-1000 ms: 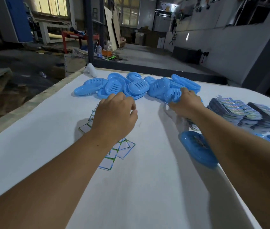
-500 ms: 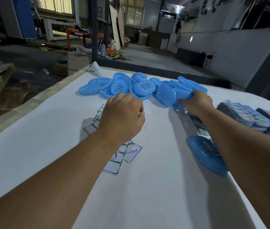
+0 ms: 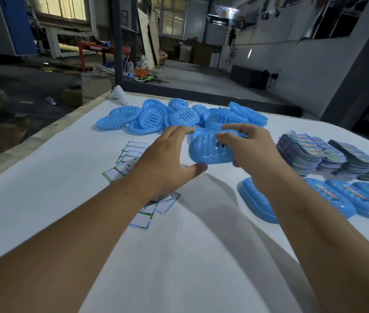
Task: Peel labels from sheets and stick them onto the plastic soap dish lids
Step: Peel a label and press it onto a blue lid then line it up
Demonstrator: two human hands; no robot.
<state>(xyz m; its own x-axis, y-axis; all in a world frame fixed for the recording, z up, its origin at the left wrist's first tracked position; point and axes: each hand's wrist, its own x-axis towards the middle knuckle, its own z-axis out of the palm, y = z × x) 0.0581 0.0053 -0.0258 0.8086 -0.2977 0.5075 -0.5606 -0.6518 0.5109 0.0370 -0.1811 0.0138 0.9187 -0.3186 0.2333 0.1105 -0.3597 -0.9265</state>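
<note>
Our right hand [image 3: 250,150] grasping a blue soap dish lid [image 3: 209,151] above the white table [image 3: 179,256], our left hand [image 3: 167,163] spread, fingers relaxed beside it, label stacks [image 3: 310,154] at right

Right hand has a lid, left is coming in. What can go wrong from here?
1. The right hand pinches the blue lid only at one end, in the air; the open left hand closing in may knock it loose.
2. The left forearm hangs over the loose backing sheets; it may scatter them.
3. The right forearm crosses over the labelled lids near the table's edge; a sweep back might push one off.
</note>
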